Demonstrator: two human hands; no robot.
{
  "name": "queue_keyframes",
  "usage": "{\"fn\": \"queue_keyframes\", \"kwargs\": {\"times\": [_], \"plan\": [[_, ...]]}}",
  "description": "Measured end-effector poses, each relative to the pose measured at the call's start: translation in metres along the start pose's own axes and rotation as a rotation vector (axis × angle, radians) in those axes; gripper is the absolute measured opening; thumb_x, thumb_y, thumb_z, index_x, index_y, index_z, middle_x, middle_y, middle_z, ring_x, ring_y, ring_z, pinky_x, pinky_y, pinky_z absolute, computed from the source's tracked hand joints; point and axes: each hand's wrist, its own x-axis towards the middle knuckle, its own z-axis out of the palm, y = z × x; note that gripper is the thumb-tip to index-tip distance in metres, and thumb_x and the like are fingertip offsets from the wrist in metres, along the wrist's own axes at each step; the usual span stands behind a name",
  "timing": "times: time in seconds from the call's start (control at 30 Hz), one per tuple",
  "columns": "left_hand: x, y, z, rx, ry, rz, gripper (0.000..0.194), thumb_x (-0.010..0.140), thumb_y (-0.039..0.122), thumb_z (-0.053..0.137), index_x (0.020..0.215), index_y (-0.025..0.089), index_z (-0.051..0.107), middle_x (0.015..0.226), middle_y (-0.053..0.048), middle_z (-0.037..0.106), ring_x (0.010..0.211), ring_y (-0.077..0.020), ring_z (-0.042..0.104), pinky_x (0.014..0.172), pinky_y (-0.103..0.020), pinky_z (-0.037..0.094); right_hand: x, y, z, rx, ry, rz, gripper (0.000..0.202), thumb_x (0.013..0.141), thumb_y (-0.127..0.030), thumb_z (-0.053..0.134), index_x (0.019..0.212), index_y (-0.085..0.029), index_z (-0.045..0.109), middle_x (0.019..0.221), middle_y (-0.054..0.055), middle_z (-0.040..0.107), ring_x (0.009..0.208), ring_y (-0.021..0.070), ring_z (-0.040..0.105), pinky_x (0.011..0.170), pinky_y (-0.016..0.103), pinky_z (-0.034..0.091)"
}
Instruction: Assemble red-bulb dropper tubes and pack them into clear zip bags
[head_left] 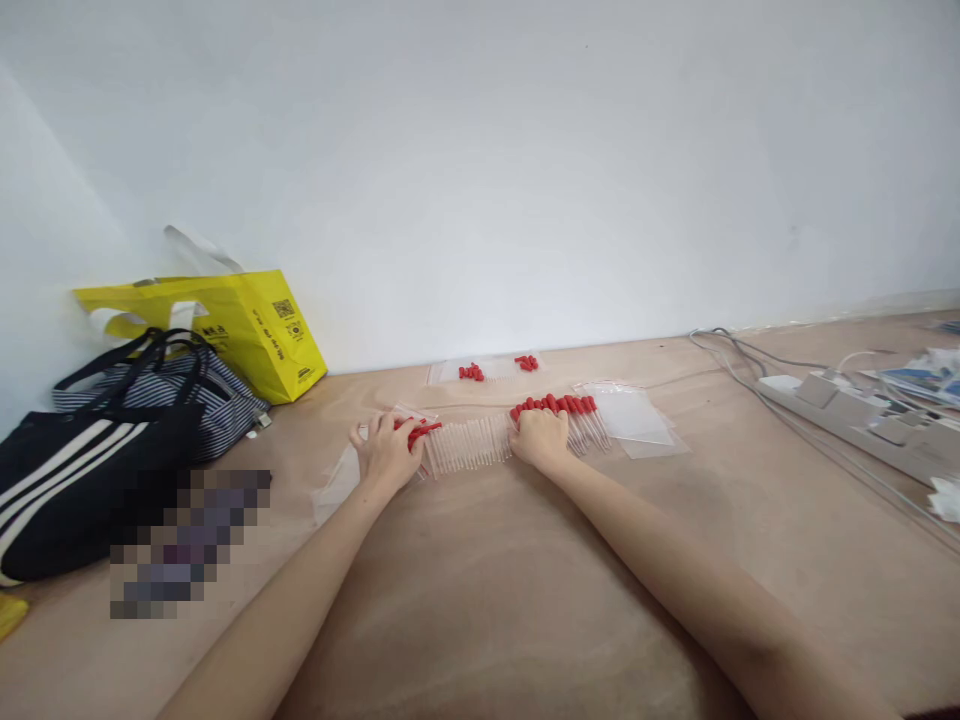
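Pale, plain wall (480, 180) fills the far side from where I stand, above a brown tabletop (450, 600). Over on the left, a bright yellow bag (289, 340) stands behind a striped bag (229, 400) and a black bag (142, 430) with white stripes; a white power strip (855, 430) and its cables (757, 385) lie off to the right. Clear plastic bags (637, 418) lie at both ends of a row of thin, clear tubes (472, 443). The left hand (388, 450), its fingers loosely bent and apart, covers part of the red-topped pieces at the left end. The right hand (541, 435) is curled closed against the red tops (577, 404) towards the other end. I can't tell whether either grips anything. Small red pieces (527, 362) sit in two clusters behind the row.
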Motion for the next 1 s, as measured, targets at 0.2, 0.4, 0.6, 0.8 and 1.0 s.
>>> {"fn": "queue_keyframes", "kwargs": {"times": [0.2,0.4,0.6,0.8,1.0], "plan": [[0.030,0.004,0.016,-0.007,-0.125,0.078,0.022,0.075,0.024,0.046,0.085,0.027,0.066,0.098,-0.009,0.056,0.100,-0.0290,0.042,0.086,-0.053,0.020,0.004,-0.005,0.002,-0.023,-0.046,0.019,0.021,0.073,-0.021,0.047,0.080,-0.012,0.065,0.085,0.015,0.064,0.085,0.0247,0.056,0.075,0.037,0.026],[0.041,0.007,0.017,0.007,-0.138,0.086,0.019,0.074,0.021,0.047,0.075,0.020,0.065,0.094,-0.012,0.057,0.098,-0.0309,0.043,0.085,-0.052,0.022,0.001,-0.006,-0.001,-0.044,-0.047,-0.011,0.024,0.076,-0.019,0.043,0.080,-0.009,0.065,0.084,0.017,0.064,0.083,0.0262,0.056,0.074,0.038,0.028],[0.009,0.022,-0.017,-0.036,-0.070,0.163,0.020,0.081,0.023,0.038,0.086,0.020,0.058,0.096,-0.008,0.059,0.098,-0.0251,0.045,0.090,-0.047,0.021,-0.027,0.023,-0.015,-0.018,-0.031,-0.305,0.023,0.080,-0.026,0.043,0.086,-0.011,0.060,0.091,0.012,0.061,0.090,0.0223,0.051,0.076,0.031,0.031],[-0.057,0.041,-0.040,-0.225,-0.094,0.499,0.016,0.081,0.018,0.039,0.079,0.020,0.055,0.077,-0.002,0.063,0.080,-0.0196,0.053,0.094,-0.049,0.014,-0.058,0.056,-0.018,0.134,-0.061,-0.626,0.015,0.079,-0.028,0.050,0.072,-0.016,0.056,0.076,0.005,0.060,0.077,0.0180,0.051,0.070,0.029,0.034],[-0.071,0.042,-0.035,-0.309,-0.060,0.476,0.018,0.081,0.021,0.044,0.093,0.022,0.057,0.095,-0.005,0.062,0.089,-0.0217,0.053,0.091,-0.050,0.019,-0.059,0.061,-0.012,0.465,-0.088,-0.519,0.017,0.071,-0.033,0.061,0.071,-0.018,0.054,0.073,0.001,0.057,0.072,0.0138,0.050,0.065,0.024,0.036]]}}
